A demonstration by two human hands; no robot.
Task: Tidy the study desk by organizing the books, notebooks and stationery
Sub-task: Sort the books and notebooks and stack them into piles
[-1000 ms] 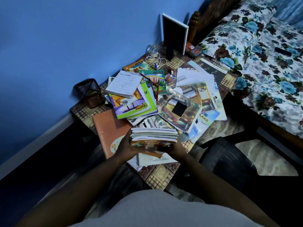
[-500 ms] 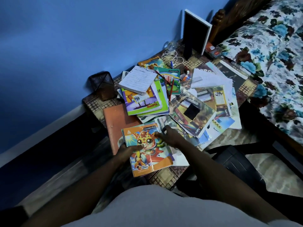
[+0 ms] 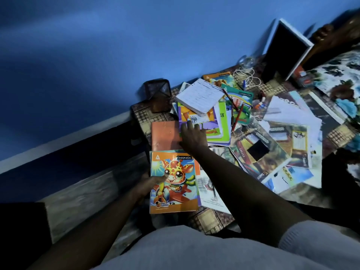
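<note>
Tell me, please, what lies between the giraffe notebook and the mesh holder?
In the head view, an orange book lies between the giraffe notebook and the mesh holder.

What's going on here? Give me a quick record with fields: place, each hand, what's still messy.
place: cluttered desk against a blue wall
left hand: grip shut on giraffe notebook, thumb on its cover
right hand: open, fingers spread, reaching onto the purple book beside the orange book
still messy: lined notepad atop the pile, red pencils, loose papers
</note>
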